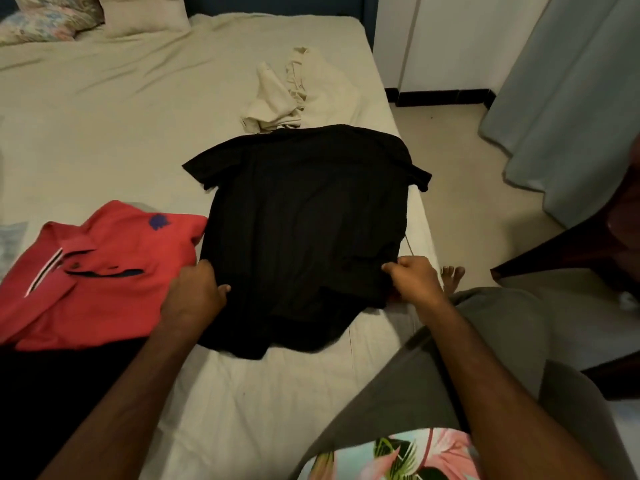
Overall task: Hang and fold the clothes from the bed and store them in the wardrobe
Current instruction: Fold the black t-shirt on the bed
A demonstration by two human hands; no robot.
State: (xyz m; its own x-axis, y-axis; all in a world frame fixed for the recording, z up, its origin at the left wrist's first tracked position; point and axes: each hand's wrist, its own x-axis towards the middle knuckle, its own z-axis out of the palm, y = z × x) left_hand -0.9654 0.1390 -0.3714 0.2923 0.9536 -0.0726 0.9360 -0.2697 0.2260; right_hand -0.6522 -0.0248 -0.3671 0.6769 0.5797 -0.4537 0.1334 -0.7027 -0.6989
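Hands [197,292] [414,280] pinch black shirt [304,216] sides (bed edge [420,216] just right).

A home bedroom is shown: a wide bed under a cream fitted sheet [104,109] fills the scene, floral-patterned pillows [45,19] are seen far left, and a pale blue curtain [571,98] is hung at right.

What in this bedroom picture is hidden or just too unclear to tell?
- Wardrobe: not in the head view.
- Black shirt front: it faces the bed.
- Fingers of left hand and right hand: tucked under the hem.
- Dark garment: cut off by the left edge.
- Beige clothes: crumpled, type unclear.
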